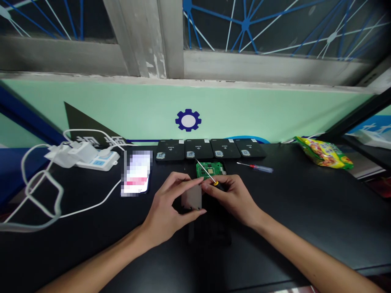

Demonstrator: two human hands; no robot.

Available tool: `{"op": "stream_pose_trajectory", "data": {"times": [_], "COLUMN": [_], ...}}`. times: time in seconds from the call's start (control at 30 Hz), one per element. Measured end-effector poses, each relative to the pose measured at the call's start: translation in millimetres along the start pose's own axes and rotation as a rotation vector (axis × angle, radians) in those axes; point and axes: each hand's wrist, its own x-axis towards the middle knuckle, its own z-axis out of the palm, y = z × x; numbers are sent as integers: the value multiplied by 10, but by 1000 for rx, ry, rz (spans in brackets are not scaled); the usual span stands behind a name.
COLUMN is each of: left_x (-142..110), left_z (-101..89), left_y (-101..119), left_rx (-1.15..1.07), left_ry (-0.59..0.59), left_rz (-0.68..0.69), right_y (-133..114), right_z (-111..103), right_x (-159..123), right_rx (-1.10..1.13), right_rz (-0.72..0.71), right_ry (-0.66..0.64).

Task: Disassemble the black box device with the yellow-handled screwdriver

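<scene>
Between its thumb and fingers my left hand (166,203) grips a flat grey rectangular plate (192,197) by its edges. My right hand (233,195) is closed round the dark handle of a screwdriver (208,173), which has a yellow collar and a thin shaft pointing up and left. Its fingertips come close to the grey plate; whether they touch it I cannot tell. Just beyond both hands lies a green circuit board (210,167) in a black case, partly covered by the screwdriver and fingers. A dark flat shape below the hands is hard to make out.
Several black flat boxes (170,150) stand in a row at the back. Left are a lit phone (136,173) and a white power strip (97,159) with tangled cables. A second screwdriver (255,167) and a yellow-green snack bag (325,152) lie to the right.
</scene>
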Motion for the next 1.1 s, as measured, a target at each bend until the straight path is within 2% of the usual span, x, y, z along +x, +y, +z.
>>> {"op": "stream_pose_trajectory", "data": {"times": [0.33,0.53,0.83,1.1], "left_x": [-3,5,10,7], "left_z": [2,0,9,20], "left_y": [-15,-2,-3,-22], "left_rx": [22,25,13,-6], "left_ry": [-19,-32,-29,-32], "left_rz": [14,4,-14,-24], "right_y": [3,38,3,-13], "right_z": [3,6,26,26], "right_x": [9,2,8,8], "right_rx": [48,55,35,52], "right_rz": [67,44,71,135], "right_ry": [9,10,129,156]}}
